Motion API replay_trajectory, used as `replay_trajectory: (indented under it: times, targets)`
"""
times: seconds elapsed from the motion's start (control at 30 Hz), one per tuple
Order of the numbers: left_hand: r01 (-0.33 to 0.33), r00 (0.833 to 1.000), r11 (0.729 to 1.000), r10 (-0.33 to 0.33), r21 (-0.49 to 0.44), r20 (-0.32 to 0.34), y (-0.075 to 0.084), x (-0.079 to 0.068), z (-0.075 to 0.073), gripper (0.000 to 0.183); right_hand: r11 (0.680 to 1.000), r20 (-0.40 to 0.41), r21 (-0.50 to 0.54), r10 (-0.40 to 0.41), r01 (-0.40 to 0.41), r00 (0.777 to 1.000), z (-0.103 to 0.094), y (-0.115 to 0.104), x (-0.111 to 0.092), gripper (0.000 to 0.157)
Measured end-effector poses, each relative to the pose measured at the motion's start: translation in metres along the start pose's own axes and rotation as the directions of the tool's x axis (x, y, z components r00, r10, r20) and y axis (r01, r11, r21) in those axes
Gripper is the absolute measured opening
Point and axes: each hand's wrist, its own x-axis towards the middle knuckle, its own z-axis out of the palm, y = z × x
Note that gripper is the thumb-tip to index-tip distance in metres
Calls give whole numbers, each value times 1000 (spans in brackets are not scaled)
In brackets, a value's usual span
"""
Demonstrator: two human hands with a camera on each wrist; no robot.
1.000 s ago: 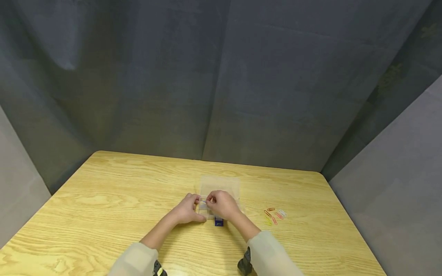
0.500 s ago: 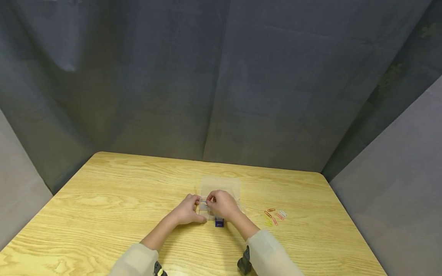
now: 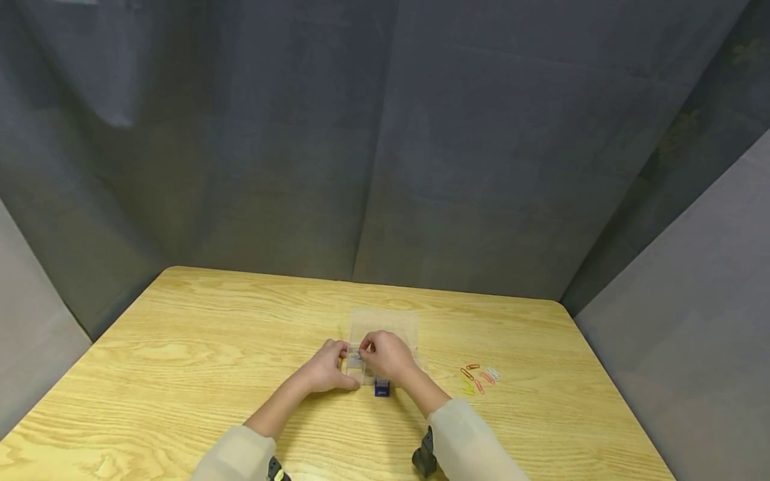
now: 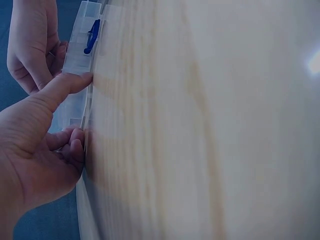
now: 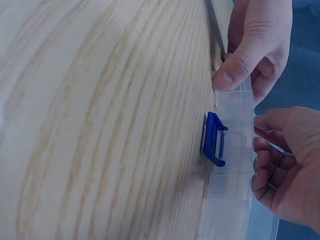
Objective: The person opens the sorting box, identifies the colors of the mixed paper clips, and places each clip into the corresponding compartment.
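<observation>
A clear plastic compartment box (image 3: pixel 355 375) stands on the table with its lid (image 3: pixel 385 322) open toward the back. My left hand (image 3: pixel 325 367) grips its left end, thumb (image 4: pixel 70 84) at the front wall and fingers around the side. Over the left compartments, my right hand (image 3: pixel 390 355) pinches a small bluish paper clip (image 3: pixel 355 355), whose shape is hard to make out. In the right wrist view the right hand's fingertips are partly hidden behind the box rim. A blue latch (image 5: pixel 214 139) hangs at the front of the box.
Right of the box lie several loose paper clips: red ones (image 3: pixel 466 373), pink ones (image 3: pixel 479 386), yellow ones (image 3: pixel 468 387) and white ones (image 3: pixel 493 373). Behind the wooden table (image 3: pixel 240 321) hangs a dark grey curtain (image 3: pixel 361 167).
The bluish paper clip by my right fingertips sits slightly lower and shows less clearly than before. Both hands have kept almost the same place, and the box stays put.
</observation>
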Motion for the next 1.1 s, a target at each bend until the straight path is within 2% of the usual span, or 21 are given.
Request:
replay_trajectory:
  times: [0.33, 0.57, 1.1]
  targets:
    - [1, 1000, 1000, -1, 1, -6, 0, 0, 1, 76, 1000, -15, -6, 1, -1, 1000, 0, 3, 1, 10]
    - [5, 1000, 1000, -5, 5, -12, -1, 1, 1, 74, 1000, -39, -1, 8, -8, 999, -7, 6, -4, 13]
    - [-1, 1000, 1000, 2, 15, -28, -1, 1, 1, 75, 993, -134, 106, 67, -53, 989, -24, 33, -27, 11]
